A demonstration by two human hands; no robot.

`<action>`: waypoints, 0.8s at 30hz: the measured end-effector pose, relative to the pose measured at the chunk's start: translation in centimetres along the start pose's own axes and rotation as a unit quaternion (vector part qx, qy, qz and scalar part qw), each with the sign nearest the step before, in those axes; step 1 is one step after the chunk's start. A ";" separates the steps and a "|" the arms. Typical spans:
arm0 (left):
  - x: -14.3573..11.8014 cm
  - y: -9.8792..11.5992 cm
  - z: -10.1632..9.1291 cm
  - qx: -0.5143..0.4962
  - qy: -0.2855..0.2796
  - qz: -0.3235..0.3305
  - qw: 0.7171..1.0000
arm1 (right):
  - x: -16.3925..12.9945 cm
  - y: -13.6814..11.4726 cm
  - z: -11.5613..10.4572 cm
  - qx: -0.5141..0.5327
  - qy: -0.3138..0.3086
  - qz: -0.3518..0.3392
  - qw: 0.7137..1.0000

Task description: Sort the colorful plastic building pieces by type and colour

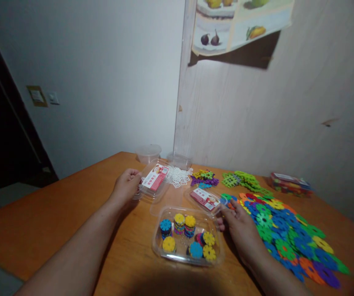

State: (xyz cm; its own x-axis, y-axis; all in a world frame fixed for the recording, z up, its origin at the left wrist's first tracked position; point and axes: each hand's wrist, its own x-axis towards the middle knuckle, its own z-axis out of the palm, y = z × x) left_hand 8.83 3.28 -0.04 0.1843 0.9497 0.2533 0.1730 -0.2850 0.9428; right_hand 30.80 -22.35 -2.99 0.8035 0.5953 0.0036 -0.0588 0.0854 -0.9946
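Note:
My left hand (pixel 128 187) is closed on the left edge of a clear plastic lid (pixel 163 190) with a red and white label, tilted above the table. My right hand (pixel 234 218) has its thumb and fingers closed at the right edge of a second clear labelled lid (pixel 191 205). In front of both hands a clear plastic container (pixel 177 257) rests on the table. It holds several stacks of small flower-shaped discs (pixel 179 219), yellow, blue and other colours, some of them leaning or fallen over.
To the right spreads a large pile of coloured flower discs (pixel 283 230). Further back lie green pieces (pixel 246 181), yellow and purple pieces (pixel 204 176) and white lattice pieces (pixel 179 177). A round clear tub (pixel 149 153) and a filled labelled box (pixel 290 184) stand near the wall.

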 end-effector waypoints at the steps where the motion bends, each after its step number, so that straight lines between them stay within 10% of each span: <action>1: -0.1 0.2 0.0 -0.011 -0.001 -0.005 1.000 | 0.1 0.2 0.0 -0.004 -0.011 0.001 1.000; 24: -2.0 3.2 -0.3 -0.288 -0.130 -0.095 0.944 | 1.2 -0.3 -2.1 -0.186 0.002 -0.106 0.977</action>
State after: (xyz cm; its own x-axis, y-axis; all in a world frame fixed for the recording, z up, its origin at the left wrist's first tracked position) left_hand 8.74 0.45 2.57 0.4467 0.8914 0.0768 -0.3148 0.0762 0.9461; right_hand 33.00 -23.33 -2.94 0.7764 0.5930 0.2134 0.3275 -0.0904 -0.9405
